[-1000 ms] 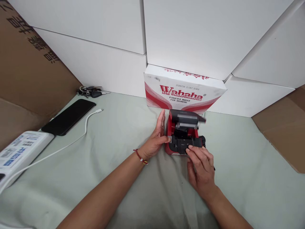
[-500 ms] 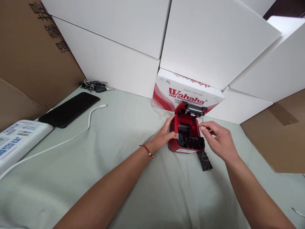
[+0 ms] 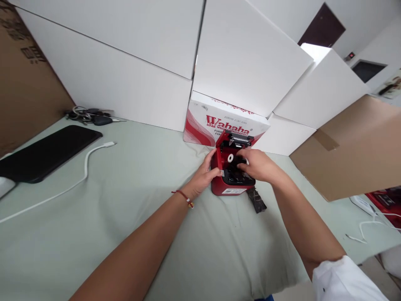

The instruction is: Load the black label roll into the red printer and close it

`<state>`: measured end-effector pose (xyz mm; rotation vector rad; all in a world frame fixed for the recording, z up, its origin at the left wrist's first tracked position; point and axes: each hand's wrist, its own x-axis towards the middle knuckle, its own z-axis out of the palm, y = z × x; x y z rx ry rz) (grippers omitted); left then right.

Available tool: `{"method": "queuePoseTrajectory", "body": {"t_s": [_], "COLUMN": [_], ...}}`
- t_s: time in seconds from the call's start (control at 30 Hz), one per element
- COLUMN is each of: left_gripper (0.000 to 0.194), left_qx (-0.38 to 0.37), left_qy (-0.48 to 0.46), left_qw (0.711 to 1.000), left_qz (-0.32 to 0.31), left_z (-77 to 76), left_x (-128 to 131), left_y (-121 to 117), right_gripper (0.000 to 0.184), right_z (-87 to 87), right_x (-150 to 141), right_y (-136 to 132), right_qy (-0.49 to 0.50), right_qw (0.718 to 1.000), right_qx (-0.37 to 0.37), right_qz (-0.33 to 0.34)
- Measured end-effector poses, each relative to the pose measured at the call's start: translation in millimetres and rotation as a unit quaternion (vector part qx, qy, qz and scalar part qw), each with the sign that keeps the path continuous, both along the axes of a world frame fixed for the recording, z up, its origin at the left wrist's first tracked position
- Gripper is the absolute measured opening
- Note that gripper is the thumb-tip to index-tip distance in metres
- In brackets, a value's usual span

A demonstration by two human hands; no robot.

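Note:
A red label printer (image 3: 233,187) stands on the pale green cloth with its lid raised. My left hand (image 3: 205,173) grips its left side, fingers along the outer wall and thumb on the front rim. My right hand (image 3: 255,164) reaches over the right wall, its thumb and fingers curled inside the compartment. Dark material lies around those fingertips; what they hold is partly hidden. A white ring (image 3: 230,158) shows on the inner left wall. A crumpled black strip (image 3: 257,200) lies on the cloth beside the printer's front right corner.
Behind the printer stands a Wahaha carton (image 3: 200,121), backed by stacked white boxes (image 3: 131,79). Keys (image 3: 94,116), a black phone (image 3: 53,150) and a white cable (image 3: 86,167) lie at left. A brown carton (image 3: 347,146) stands at right, near another red device (image 3: 387,205).
My right hand has moved left, from beside the printer into its compartment. The white ring now shows inside. My left hand keeps its grip, and the view has shifted right.

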<state>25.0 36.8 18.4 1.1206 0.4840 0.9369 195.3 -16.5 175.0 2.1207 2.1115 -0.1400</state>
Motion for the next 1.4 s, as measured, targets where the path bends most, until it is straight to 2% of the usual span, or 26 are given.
{"method": "queuePoseTrajectory", "body": {"t_s": [0.1,0.13,0.2,0.27,0.37,0.5,0.6,0.73,0.87,0.97,1.1,1.2,1.23,1.3,1.4], "left_gripper": [0.097,0.096,0.093,0.093,0.095,0.097,0.096,0.094,0.094,0.095,0.094,0.094,0.094,0.094,0.093], "left_qx": [-0.004,-0.005,-0.006,-0.005,-0.009,-0.011,0.000,0.013,0.020,0.010,-0.002,-0.006,-0.008,-0.010,-0.003], "left_qy": [-0.001,-0.004,-0.011,-0.015,-0.015,-0.018,-0.014,-0.010,-0.008,-0.008,-0.005,-0.004,-0.005,-0.007,-0.005], "left_qw": [1.000,1.000,1.000,1.000,1.000,1.000,1.000,1.000,1.000,1.000,1.000,1.000,1.000,1.000,1.000], "left_qz": [-0.001,-0.002,-0.003,-0.001,0.001,-0.002,-0.006,-0.005,-0.007,-0.007,-0.022,-0.027,-0.027,-0.026,-0.022], "left_z": [1.5,2.3,3.9,5.2,5.6,3.5,1.4,0.2,-0.1,0.5,1.7,0.7,0.0,-1.2,-1.2], "left_x": [-1.0,-1.2,-1.1,-0.6,-0.1,-0.4,-1.2,-1.9,-1.7,-1.9,-3.8,-4.9,-4.9,-4.8,-4.4], "left_y": [-0.7,-1.1,-1.9,-2.3,-2.1,-0.8,0.0,0.5,0.9,0.9,0.1,0.5,0.8,1.4,1.5], "right_gripper": [0.039,0.039,0.038,0.033,0.027,0.038,0.046,0.042,0.040,0.038,0.035,0.049,0.051,0.047,0.043], "right_z": [29.6,35.8,38.3,26.7,-6.2,-42.6,-55.2,-69.5,-77.3,-57.2,6.1,45.6,51.2,49.5,26.5], "right_x": [34.1,48.6,77.8,102.0,118.9,108.8,93.6,80.4,80.7,91.4,107.1,98.4,90.0,68.1,34.1], "right_y": [-42.0,-54.6,-74.0,-84.0,-84.1,-67.8,-50.6,-35.9,-37.8,-48.4,-70.5,-78.0,-76.0,-65.0,-37.4], "right_qy": [0.134,0.153,0.129,0.073,0.021,0.017,0.026,0.035,0.043,0.054,0.122,0.207,0.230,0.261,0.210], "right_qw": [0.990,0.987,0.987,0.986,0.980,0.989,0.995,0.998,0.998,0.996,0.990,0.977,0.972,0.965,0.977], "right_qx": [0.028,0.013,-0.041,-0.099,-0.145,-0.076,-0.029,-0.041,-0.051,-0.073,-0.064,-0.026,-0.022,-0.020,0.001], "right_qz": [-0.020,-0.039,-0.085,-0.117,-0.137,-0.124,-0.090,-0.040,-0.017,-0.005,-0.018,-0.042,-0.035,-0.006,0.023]}}
